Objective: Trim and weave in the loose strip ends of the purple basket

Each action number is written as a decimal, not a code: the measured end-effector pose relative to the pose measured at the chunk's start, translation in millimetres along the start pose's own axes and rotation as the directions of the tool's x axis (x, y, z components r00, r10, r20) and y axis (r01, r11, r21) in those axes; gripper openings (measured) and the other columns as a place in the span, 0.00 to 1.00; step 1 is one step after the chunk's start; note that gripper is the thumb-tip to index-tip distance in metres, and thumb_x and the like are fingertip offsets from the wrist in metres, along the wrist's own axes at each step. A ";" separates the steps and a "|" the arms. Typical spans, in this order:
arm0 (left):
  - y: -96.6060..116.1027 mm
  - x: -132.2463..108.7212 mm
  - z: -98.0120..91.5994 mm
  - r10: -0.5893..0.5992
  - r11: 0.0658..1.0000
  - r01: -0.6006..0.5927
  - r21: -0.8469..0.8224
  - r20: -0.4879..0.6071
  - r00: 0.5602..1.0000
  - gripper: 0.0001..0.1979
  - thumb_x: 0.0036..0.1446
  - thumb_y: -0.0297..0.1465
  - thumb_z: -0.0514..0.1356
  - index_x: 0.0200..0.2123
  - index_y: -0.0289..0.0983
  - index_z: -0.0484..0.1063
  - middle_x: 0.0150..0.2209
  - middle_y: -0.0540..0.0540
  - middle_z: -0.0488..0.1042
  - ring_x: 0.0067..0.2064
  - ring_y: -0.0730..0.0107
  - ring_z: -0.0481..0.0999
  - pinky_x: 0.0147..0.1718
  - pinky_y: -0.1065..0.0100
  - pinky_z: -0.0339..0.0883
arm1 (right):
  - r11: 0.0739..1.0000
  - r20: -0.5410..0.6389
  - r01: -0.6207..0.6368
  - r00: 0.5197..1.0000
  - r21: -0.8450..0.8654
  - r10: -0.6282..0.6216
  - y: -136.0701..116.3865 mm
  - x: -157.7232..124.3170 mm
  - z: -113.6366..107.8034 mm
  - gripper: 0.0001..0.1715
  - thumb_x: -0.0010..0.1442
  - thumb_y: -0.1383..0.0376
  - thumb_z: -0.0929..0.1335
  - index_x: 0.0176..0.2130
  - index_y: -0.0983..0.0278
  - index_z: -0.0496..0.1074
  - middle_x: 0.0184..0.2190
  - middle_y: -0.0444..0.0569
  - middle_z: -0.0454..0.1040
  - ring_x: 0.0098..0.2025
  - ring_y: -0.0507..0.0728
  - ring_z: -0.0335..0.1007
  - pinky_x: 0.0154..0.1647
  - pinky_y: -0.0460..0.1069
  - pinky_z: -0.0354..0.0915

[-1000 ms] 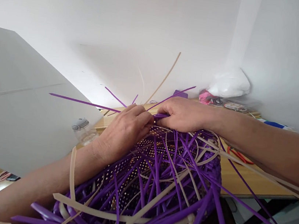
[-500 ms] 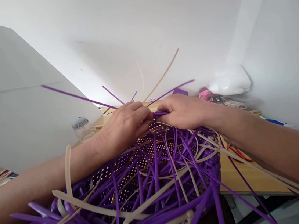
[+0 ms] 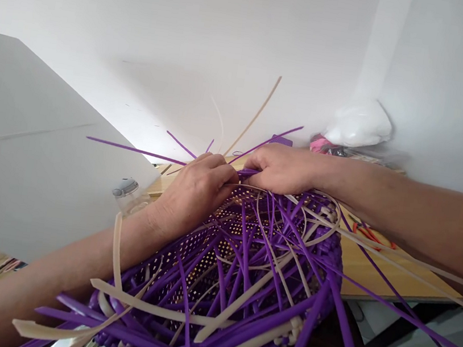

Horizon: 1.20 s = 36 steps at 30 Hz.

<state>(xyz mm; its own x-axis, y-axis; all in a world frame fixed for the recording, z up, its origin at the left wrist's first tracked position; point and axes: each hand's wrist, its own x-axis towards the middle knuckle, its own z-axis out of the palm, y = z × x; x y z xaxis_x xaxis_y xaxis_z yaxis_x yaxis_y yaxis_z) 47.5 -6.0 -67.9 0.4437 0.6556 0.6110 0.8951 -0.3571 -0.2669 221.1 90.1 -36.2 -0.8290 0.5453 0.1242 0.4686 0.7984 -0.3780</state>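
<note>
A woven basket (image 3: 333, 262) of purple and cream plastic strips fills the lower middle, with many loose strip ends crossing its opening. At its far rim my left hand (image 3: 199, 183) is closed, fingers curled over the edge and pinching strips. Just right of it, my right hand (image 3: 277, 168) is closed on purple strips (image 3: 247, 172) at the same rim. Its fingertips are partly hidden behind the rim. Beyond the hands, a long cream strip (image 3: 255, 113) and several purple strips (image 3: 135, 150) stick outward.
The basket stands by a wooden table (image 3: 366, 273). On the table lie orange-handled scissors or pliers (image 3: 371, 234), a white plastic bag (image 3: 361, 123) and a pink item (image 3: 321, 145). A clear container with a grey lid (image 3: 126, 188) stands at left. A grey partition (image 3: 44, 158) rises there.
Both hands keep their grip at the far rim, with only slight movement. The basket and its loose strips have shifted a little; a cream strip end now shows at the lower left.
</note>
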 end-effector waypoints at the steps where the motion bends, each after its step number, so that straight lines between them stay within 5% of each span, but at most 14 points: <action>1: -0.1 -0.1 0.4 0.006 1.000 -0.006 0.004 -0.004 1.000 0.06 0.61 0.26 0.59 0.33 0.35 0.76 0.30 0.45 0.74 0.34 0.69 0.71 0.32 0.66 0.65 | 1.000 0.001 0.002 1.000 -0.002 -0.002 0.8 0.6 -0.1 0.12 0.52 0.62 0.70 0.37 0.61 0.79 0.29 0.48 0.77 0.35 0.60 0.71 0.37 0.53 0.64; 9: 1.5 -0.8 -0.5 -0.065 0.996 0.062 -0.063 -0.042 0.997 0.04 0.57 0.23 0.61 0.32 0.35 0.76 0.30 0.48 0.75 0.31 0.73 0.72 0.30 0.70 0.65 | 1.000 0.029 -0.018 0.999 0.005 0.018 -2.3 0.7 -1.2 0.11 0.53 0.63 0.69 0.37 0.63 0.79 0.28 0.49 0.77 0.34 0.59 0.71 0.36 0.52 0.63; 20: 1.6 -1.0 2.3 0.070 0.997 -0.068 0.048 -0.037 0.997 0.05 0.61 0.25 0.60 0.33 0.34 0.75 0.30 0.45 0.73 0.33 0.68 0.69 0.31 0.66 0.64 | 0.997 0.015 -0.006 1.000 -0.071 0.007 -3.7 1.0 -3.9 0.11 0.54 0.64 0.68 0.36 0.63 0.79 0.29 0.49 0.77 0.32 0.58 0.71 0.33 0.50 0.62; 27: 2.3 -1.1 4.8 0.015 1.000 -0.016 -0.005 -0.140 0.990 0.02 0.59 0.24 0.62 0.33 0.35 0.75 0.31 0.48 0.74 0.33 0.71 0.71 0.30 0.69 0.63 | 0.994 0.002 -0.002 1.000 -0.107 0.002 -5.4 -3.2 -5.0 0.10 0.55 0.64 0.67 0.35 0.62 0.79 0.29 0.50 0.77 0.32 0.58 0.72 0.33 0.51 0.62; 36: 3.8 -3.7 3.6 0.036 0.997 -0.042 -0.069 -0.088 0.995 0.03 0.58 0.22 0.62 0.32 0.35 0.74 0.31 0.48 0.73 0.35 0.70 0.71 0.33 0.69 0.65 | 0.998 0.046 0.061 0.997 0.008 -0.061 4.8 -2.0 -0.3 0.11 0.56 0.62 0.68 0.37 0.61 0.79 0.31 0.48 0.78 0.35 0.59 0.72 0.36 0.52 0.63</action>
<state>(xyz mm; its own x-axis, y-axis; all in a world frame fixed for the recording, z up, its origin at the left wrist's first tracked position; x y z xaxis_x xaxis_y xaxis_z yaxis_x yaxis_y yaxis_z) 49.4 -7.4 -73.9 0.4700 0.5812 0.6643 0.8706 -0.4291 -0.2406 225.2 92.9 -38.0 -0.8692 0.4832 0.1047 0.4148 0.8279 -0.3775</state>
